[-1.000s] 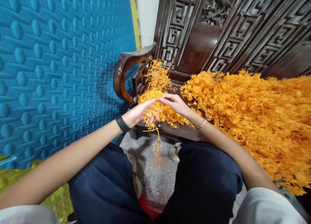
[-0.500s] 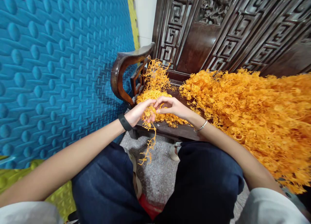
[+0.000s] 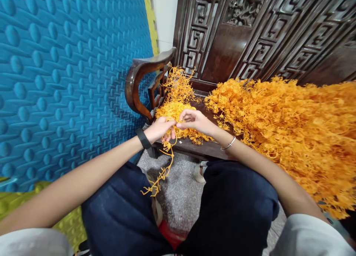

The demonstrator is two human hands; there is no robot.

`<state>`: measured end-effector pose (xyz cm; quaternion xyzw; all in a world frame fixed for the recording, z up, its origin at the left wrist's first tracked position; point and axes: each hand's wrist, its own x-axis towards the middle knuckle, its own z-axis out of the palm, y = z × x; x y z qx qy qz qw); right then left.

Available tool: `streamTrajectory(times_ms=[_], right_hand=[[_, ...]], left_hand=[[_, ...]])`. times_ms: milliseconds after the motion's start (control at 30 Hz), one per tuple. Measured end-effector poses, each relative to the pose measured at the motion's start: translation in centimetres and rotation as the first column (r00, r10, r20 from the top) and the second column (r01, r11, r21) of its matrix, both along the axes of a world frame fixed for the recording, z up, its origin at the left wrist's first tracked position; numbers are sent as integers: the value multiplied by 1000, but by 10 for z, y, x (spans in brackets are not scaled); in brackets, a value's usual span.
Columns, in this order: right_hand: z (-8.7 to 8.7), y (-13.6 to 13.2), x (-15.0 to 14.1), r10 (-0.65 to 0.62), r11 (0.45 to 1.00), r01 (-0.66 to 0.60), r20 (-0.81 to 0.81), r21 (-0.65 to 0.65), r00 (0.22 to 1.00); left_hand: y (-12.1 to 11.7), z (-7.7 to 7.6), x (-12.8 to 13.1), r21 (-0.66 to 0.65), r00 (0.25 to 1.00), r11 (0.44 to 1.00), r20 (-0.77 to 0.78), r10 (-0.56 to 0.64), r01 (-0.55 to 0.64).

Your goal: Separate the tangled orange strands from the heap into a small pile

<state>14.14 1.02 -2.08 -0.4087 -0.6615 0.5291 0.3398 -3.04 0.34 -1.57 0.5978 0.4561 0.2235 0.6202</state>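
Observation:
My left hand (image 3: 163, 128) is closed around an orange plastic branch (image 3: 166, 170), whose thin forked end dangles below the bench edge. Against its fingertips, my right hand (image 3: 191, 120) pinches with thumb and forefinger at the upper part of the same branch; the exact spot between the fingers is too small to make out. Behind both hands a small heap of orange plastic pieces (image 3: 178, 108) lies on the dark wooden bench (image 3: 191, 149). Looser bare orange stems (image 3: 179, 82) rest farther back in the corner by the armrest.
A large pile of orange branches (image 3: 294, 130) covers the bench to the right. The curved wooden armrest (image 3: 136, 82) stands at the left, with a carved backrest (image 3: 225, 52) behind. Blue foam matting (image 3: 69, 82) fills the left side. My knees are below, over speckled floor (image 3: 183, 196).
The fingertips of my two hands have come together in a pinch. The hanging end of the branch has swung down and to the left.

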Motion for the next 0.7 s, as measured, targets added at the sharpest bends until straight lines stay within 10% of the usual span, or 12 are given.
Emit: streamTrajectory(times_ms=[367,567,700], right_hand=[[3,8,-1,-283,951,284,-30,118,959],[-11,23,45,-645,754,655,-138,49,752],[-26,22,51,-507,841,500,-25,204,862]], left_hand=[[-10,5,10,173,985,974,117,128,-147],[-26,20,-5,138,930,951,289,229,-277],[-20,18,-12,144,965,969,202,170,-201]])
